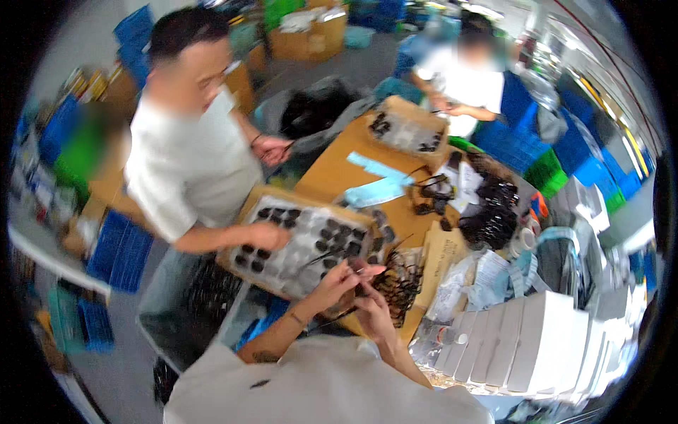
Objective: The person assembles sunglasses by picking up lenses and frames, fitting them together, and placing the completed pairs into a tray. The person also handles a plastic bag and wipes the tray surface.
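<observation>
My left hand [337,278] and my right hand [372,311] meet over the cardboard-covered table, both pinching a thin dark eyeglass-like frame [358,283]. Its exact shape is too blurred to tell. Just right of my hands lies a tangle of black frames [400,284]. Ahead and to the left sits a flat cardboard tray [248,202] lined with plastic and holding several dark round lenses. A co-worker in a white shirt reaches a hand [267,237] into that tray.
White boxes [522,339] stand in a row at the right. Plastic bags [459,279], more black frames [491,212] and blue paper sheets [378,185] lie across the table. A second tray [409,127] sits at the far end, near another person. Blue crates [116,251] stand at the left.
</observation>
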Action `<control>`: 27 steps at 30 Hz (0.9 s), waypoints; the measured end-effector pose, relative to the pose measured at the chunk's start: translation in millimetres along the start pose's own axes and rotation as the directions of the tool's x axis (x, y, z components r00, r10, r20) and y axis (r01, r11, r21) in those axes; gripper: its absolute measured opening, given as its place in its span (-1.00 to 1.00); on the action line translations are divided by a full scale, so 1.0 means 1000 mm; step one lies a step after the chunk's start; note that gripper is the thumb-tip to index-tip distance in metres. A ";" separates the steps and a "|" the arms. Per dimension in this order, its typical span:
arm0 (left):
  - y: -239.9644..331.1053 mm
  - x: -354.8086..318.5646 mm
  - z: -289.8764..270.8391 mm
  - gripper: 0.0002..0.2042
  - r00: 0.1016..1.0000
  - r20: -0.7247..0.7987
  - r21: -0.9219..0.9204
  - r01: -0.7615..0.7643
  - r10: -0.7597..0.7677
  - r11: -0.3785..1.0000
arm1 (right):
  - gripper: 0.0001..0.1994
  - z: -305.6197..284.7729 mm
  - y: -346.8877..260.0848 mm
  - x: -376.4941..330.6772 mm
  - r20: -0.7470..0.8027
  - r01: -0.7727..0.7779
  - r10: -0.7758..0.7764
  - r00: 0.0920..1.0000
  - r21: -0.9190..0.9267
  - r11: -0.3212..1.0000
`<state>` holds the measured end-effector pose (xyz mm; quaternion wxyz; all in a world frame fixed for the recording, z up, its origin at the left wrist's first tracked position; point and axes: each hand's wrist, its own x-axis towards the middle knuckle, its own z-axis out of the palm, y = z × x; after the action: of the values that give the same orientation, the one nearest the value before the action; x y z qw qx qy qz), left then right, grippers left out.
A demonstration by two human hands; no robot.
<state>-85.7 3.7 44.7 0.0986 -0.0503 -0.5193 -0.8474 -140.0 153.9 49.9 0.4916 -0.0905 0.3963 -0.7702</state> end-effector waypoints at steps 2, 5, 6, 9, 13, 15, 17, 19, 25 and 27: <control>-0.003 -0.023 0.005 -0.70 0.969 -0.245 0.165 0.019 0.022 0.986 | -0.56 0.004 0.015 0.005 0.010 0.129 -0.219 0.976 -0.831 0.540; -0.008 -0.049 -0.008 -0.70 0.918 -0.390 0.318 0.061 0.072 0.946 | -0.75 0.018 0.030 0.002 0.110 0.283 -0.367 0.924 -0.841 0.462; -0.010 -0.061 -0.011 -0.73 0.900 -0.436 0.265 0.120 0.008 0.957 | -0.79 0.022 0.033 0.000 0.154 0.314 -0.396 0.905 -0.870 0.379; -0.015 -0.087 -0.013 -0.75 0.897 -0.423 0.306 0.009 0.128 0.952 | -0.82 0.032 0.045 0.010 0.223 0.302 -0.296 0.929 -0.919 0.255; -0.023 -0.121 -0.010 -0.75 0.814 -0.548 0.462 0.102 0.194 0.881 | -0.79 0.041 0.088 0.016 0.098 0.193 -0.208 0.973 -0.840 0.508; -0.030 -0.129 -0.014 -0.78 0.770 -0.561 0.496 0.018 0.304 0.868 | -0.75 0.042 0.112 0.017 0.027 0.145 -0.242 0.970 -0.863 0.484; -0.035 -0.133 -0.021 -0.79 0.750 -0.607 0.565 0.174 0.264 0.807 | -0.73 0.038 0.126 0.022 -0.031 0.094 -0.212 0.977 -0.830 0.550; -0.038 -0.132 -0.030 -0.79 0.755 -0.622 0.542 0.224 0.208 0.810 | -0.76 0.034 0.132 0.030 -0.068 0.050 -0.128 0.989 -0.668 0.742; -0.033 -0.122 -0.038 -0.69 0.646 -0.751 0.035 -0.166 0.135 0.986 | -0.77 0.028 0.126 0.049 -0.064 -0.117 0.110 0.992 -0.108 0.987; -0.029 -0.122 -0.040 -0.72 0.609 -0.791 -0.099 -0.212 0.052 0.972 | -0.79 0.023 0.123 0.055 -0.079 -0.152 0.144 0.986 -0.120 0.981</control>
<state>28.1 -5.2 -21.4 0.3723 0.2769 -0.3391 -0.8184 -71.3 70.9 -34.2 0.5267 -0.0647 0.4665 -0.7076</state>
